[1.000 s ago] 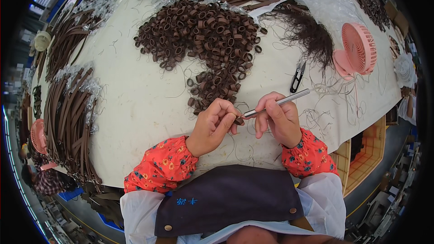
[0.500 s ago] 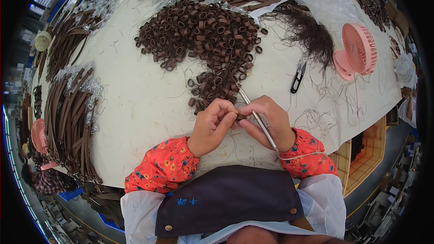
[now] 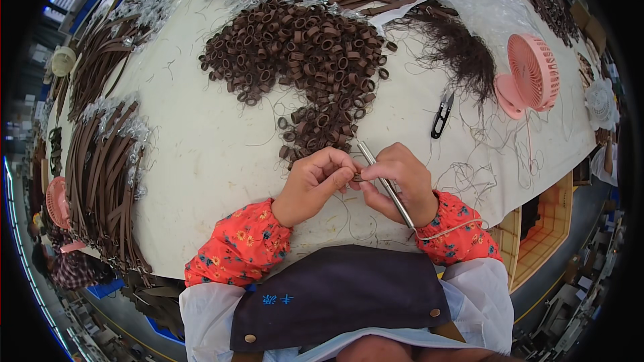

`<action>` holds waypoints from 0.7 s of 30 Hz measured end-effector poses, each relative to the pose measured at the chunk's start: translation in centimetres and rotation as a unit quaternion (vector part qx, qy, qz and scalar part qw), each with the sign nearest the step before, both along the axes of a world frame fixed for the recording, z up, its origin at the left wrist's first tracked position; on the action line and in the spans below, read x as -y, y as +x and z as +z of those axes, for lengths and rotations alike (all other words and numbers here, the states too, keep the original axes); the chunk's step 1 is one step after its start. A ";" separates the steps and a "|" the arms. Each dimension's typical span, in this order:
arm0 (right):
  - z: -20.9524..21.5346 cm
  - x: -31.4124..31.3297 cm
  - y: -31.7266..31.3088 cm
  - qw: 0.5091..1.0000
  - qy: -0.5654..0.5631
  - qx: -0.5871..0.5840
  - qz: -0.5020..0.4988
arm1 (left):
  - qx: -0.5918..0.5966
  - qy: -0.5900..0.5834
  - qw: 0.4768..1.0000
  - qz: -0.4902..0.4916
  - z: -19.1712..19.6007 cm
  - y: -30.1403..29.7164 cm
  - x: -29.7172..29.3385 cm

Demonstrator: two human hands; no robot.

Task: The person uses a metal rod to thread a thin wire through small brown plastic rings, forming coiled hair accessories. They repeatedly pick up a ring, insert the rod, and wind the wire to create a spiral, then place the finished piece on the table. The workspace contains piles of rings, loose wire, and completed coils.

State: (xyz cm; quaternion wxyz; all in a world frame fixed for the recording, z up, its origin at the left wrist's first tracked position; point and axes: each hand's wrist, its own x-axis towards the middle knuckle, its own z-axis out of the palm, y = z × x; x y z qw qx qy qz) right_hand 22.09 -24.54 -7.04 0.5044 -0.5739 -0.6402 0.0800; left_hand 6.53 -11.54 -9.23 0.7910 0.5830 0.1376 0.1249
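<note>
Pinched between the thumb and forefinger of my left hand [image 3: 310,184], a small brown piece [image 3: 357,176], most likely a single loop, sits just off the near end of the pile of brown loops [image 3: 295,47]. My right hand [image 3: 405,179] brings its fingertips to the same piece while clasping a slim metal rod [image 3: 397,202], slanted so that one end points toward the pile and the other lies by my wrist. My fingers cover too much of the piece to show its exact shape, and I cannot tell how firmly the right fingertips press it.

The step in hand, as I judge it, is close two-handed fingerwork on one piece, with the rod parked in the grip rather than applied. The next move seems to call for a steady left pinch; any use of the rod would need its end swung round from the pile.

On the pale table [image 3: 181,127], black thread snips [image 3: 441,117] lie right of the pile, untouched. A pink fan [image 3: 533,70] stands farther right of the pile; bundled brown straps [image 3: 100,174] lie well to the pile's left.
</note>
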 end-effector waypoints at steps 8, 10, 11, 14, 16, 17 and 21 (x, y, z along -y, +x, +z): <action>-0.7 0.5 -0.9 0.974 -0.061 -0.215 -0.028 | 0.023 -0.006 0.999 0.026 -0.4 -0.2 0.4; -0.3 0.5 -0.8 0.921 -0.035 -0.388 0.021 | 0.011 -0.002 0.999 0.039 -0.2 -0.3 0.4; 0.0 0.6 -0.7 0.882 -0.023 -0.469 0.044 | 0.006 -0.002 0.999 0.045 -0.2 -0.3 0.5; -0.6 1.0 0.4 0.863 -0.055 -0.493 0.099 | -0.004 -0.002 0.999 0.035 -0.4 -0.3 0.5; -0.5 1.2 0.5 0.853 -0.081 -0.504 0.108 | -0.010 -0.001 0.999 0.033 -0.4 -0.3 0.6; -0.3 1.2 0.3 0.850 -0.093 -0.509 0.101 | -0.013 0.000 0.999 0.033 -0.4 -0.3 0.6; -0.2 1.3 0.2 0.845 -0.109 -0.514 0.096 | -0.016 0.001 0.999 0.034 -0.4 -0.4 0.6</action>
